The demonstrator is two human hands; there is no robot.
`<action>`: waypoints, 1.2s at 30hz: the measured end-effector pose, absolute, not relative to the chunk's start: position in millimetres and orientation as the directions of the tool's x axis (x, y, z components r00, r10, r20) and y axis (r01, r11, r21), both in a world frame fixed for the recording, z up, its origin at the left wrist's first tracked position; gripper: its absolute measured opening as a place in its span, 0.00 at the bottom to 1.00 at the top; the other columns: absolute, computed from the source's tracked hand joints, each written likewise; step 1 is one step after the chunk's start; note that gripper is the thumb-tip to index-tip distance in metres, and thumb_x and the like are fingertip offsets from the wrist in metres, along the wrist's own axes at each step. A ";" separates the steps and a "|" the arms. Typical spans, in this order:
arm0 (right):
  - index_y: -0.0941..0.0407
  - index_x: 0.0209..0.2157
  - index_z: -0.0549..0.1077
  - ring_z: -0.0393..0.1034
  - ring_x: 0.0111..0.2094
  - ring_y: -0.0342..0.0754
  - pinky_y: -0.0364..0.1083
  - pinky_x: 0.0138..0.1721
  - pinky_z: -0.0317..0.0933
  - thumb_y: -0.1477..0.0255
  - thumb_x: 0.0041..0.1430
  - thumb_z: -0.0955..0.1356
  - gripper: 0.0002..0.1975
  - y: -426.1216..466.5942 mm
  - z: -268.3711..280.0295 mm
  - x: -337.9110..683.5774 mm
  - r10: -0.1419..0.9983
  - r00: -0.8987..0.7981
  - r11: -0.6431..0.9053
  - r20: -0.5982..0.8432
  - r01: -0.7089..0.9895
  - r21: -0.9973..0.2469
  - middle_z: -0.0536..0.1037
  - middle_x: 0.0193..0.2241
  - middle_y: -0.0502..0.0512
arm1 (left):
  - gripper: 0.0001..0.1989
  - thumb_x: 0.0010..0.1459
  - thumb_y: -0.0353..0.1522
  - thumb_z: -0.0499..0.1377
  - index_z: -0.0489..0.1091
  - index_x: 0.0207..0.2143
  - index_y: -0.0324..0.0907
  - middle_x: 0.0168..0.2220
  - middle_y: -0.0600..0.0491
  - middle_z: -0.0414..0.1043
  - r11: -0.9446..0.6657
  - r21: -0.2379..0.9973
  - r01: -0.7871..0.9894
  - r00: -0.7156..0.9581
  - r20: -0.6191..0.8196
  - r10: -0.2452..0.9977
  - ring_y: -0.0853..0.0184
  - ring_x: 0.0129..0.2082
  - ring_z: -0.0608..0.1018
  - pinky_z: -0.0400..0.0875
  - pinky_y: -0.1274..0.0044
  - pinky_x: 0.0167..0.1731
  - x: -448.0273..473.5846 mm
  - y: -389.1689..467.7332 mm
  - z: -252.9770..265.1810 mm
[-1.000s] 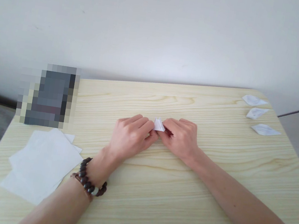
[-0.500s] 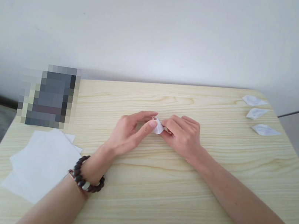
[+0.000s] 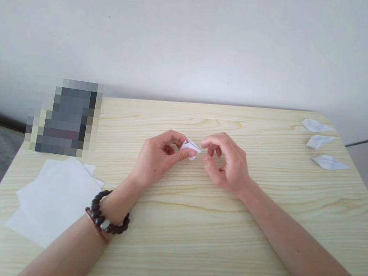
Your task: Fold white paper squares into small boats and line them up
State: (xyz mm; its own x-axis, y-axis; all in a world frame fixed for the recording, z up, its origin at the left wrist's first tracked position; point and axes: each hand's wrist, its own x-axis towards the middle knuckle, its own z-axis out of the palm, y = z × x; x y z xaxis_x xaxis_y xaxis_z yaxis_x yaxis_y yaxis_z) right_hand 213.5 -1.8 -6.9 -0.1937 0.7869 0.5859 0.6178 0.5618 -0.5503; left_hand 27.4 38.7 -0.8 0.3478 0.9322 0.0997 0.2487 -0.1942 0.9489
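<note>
Left hand [image 3: 159, 155] pinches the small folded paper [image 3: 193, 147] between thumb and fingers, just above or on the desk [image 3: 224, 236], can't tell which; right hand [image 3: 227, 163] half open, fingers curled, nothing gripped, tips just beside the paper. Step in hand looks like mid-fold shaping; next move likely calls for right fingertips on the free edge, left pinch steady; loose white sheets [image 3: 58, 193] at left, three folded pieces [image 3: 330, 162] at far right.
</note>
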 end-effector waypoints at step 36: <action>0.55 0.40 0.70 0.72 0.38 0.44 0.46 0.41 0.68 0.78 0.59 0.64 0.09 3.8 -5.8 215.6 0.834 -0.187 0.536 0.519 0.494 -0.685 0.76 0.38 0.55 | 0.11 0.53 0.35 0.65 0.74 0.39 0.40 0.41 0.50 0.79 -0.242 0.957 0.158 0.331 0.180 0.926 0.65 0.39 0.81 0.77 0.74 0.44 30.2 34.4 -5.3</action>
